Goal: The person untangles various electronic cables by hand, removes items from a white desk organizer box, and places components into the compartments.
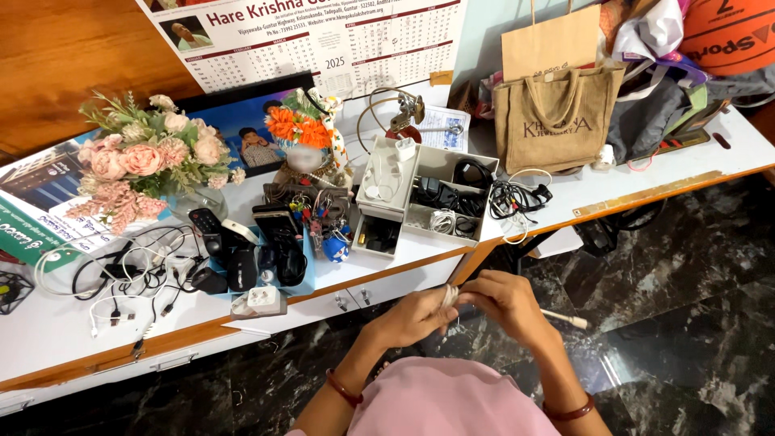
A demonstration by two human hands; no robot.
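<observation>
White bench [64, 331] with a wood-trimmed front edge, drawers under it, dark marble floor [686, 266] below. Left end: loose tangle of white and black cables [129, 270] near the front edge, a glass vase of pink flowers [149, 165] behind it by the back edge. Middle: black remotes and a mouse [242, 258] on a blue mat, a white charger [260, 301] at the front edge, a bunch of keys [327, 222]. Right of middle: white compartment tray [428, 202] holding cables and adapters, a black cable bundle [517, 198] just beside it. Right end, by the back edge: jute bag [557, 117], brown paper bag [549, 40] behind it.
</observation>
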